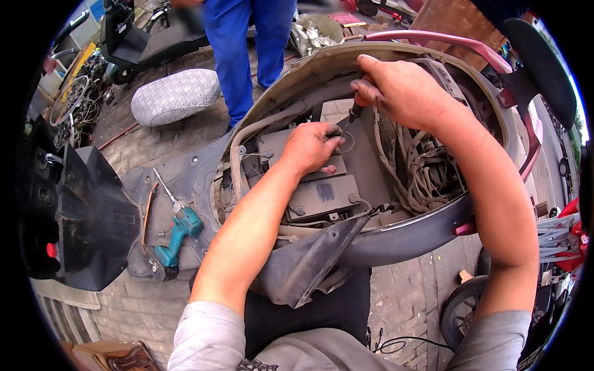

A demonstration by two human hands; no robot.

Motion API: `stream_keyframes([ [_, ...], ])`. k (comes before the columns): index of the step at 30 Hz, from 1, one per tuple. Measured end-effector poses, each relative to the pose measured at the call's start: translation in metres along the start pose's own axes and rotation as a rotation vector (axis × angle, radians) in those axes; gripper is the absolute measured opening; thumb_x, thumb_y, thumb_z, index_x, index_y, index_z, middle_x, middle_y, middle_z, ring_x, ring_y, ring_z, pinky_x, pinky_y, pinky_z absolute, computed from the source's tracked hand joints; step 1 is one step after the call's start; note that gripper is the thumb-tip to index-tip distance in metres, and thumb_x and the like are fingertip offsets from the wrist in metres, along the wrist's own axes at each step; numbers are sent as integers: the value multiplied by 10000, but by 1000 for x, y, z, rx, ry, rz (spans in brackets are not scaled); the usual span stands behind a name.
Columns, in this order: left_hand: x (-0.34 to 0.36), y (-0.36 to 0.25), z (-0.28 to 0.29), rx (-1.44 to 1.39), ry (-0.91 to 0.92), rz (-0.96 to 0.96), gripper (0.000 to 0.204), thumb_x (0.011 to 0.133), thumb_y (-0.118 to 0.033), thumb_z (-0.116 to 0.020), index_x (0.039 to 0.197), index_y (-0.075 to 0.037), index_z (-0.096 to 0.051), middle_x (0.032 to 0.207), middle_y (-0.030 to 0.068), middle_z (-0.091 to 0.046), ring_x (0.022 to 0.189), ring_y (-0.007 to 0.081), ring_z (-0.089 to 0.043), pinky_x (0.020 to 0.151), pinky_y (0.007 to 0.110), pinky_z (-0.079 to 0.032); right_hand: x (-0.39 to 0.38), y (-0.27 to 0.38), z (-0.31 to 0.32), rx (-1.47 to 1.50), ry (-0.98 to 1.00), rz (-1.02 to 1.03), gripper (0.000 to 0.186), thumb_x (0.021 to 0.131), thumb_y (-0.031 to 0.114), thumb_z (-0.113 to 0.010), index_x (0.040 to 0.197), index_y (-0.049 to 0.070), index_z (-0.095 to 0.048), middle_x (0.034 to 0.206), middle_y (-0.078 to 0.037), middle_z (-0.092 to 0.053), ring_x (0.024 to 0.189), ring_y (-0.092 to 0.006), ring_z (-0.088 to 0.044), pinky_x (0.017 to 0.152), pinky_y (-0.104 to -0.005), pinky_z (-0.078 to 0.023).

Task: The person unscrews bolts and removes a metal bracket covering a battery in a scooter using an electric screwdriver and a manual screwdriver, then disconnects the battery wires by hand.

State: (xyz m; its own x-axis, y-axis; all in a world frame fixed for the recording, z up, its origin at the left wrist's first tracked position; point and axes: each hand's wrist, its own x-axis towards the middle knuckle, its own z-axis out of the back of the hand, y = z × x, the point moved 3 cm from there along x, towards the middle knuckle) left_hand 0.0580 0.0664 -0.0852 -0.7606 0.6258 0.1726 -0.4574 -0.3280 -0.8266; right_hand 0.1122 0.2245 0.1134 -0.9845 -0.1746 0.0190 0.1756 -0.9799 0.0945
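My right hand (405,93) is closed round the handle of a screwdriver (355,112), whose dark shaft points down toward my other hand. My left hand (311,148) rests over the batteries with its fingers curled together; what they pinch is hidden. A thin cable (351,143) loops out beside those fingertips. Below them a dusty grey battery (323,195) sits in the open body of a scooter (396,244). Another battery (272,145) lies partly under my left hand. A red-capped terminal (328,169) shows just beneath the hand.
A teal cordless driver (185,222) with a long bit lies on the footboard (139,185) at left. Bundled wires (421,176) fill the compartment's right side. A person in blue trousers (238,55) stands beyond, near a patterned grey seat (176,98). A loose dark panel (303,263) juts toward me.
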Motion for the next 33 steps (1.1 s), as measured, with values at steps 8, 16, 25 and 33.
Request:
stream_keyframes([
  [8, -11, -1, 3, 434, 91, 3, 513, 832, -301, -824, 1299, -109, -731, 1303, 153, -632, 1181, 376, -671, 1027, 482, -553, -5, -16, 0, -55, 22, -71, 381, 1036, 319, -648, 1199, -20, -593, 1041, -235, -778, 1048, -441, -743, 903, -530, -584],
  [16, -12, 10, -12, 523, 194, 5, 478, 913, -438, -792, 1317, -191, -722, 1383, 145, -625, 1249, 381, -675, 1041, 504, -559, -12, -1, 11, -76, 87, -175, 511, 1030, 518, -659, 1190, 34, -621, 976, -153, -809, 991, -375, -782, 871, -503, -613],
  [25, -20, 14, -9, 516, 162, -91, 444, 948, -375, -747, 1320, -137, -714, 1337, 105, -660, 1229, 358, -683, 1025, 490, -564, -7, 15, 13, 14, 93, -175, 375, 913, 275, -705, 1241, 109, -633, 1075, -182, -714, 1133, -407, -710, 942, -506, -594],
  [33, -22, 4, -7, 591, 143, -30, 485, 944, -441, -743, 1247, -66, -686, 1324, 153, -665, 1236, 373, -681, 1030, 494, -564, -7, 4, 11, -85, 152, -387, 433, 871, 258, -715, 1274, 122, -635, 1220, -216, -650, 1161, -409, -696, 973, -515, -584],
])
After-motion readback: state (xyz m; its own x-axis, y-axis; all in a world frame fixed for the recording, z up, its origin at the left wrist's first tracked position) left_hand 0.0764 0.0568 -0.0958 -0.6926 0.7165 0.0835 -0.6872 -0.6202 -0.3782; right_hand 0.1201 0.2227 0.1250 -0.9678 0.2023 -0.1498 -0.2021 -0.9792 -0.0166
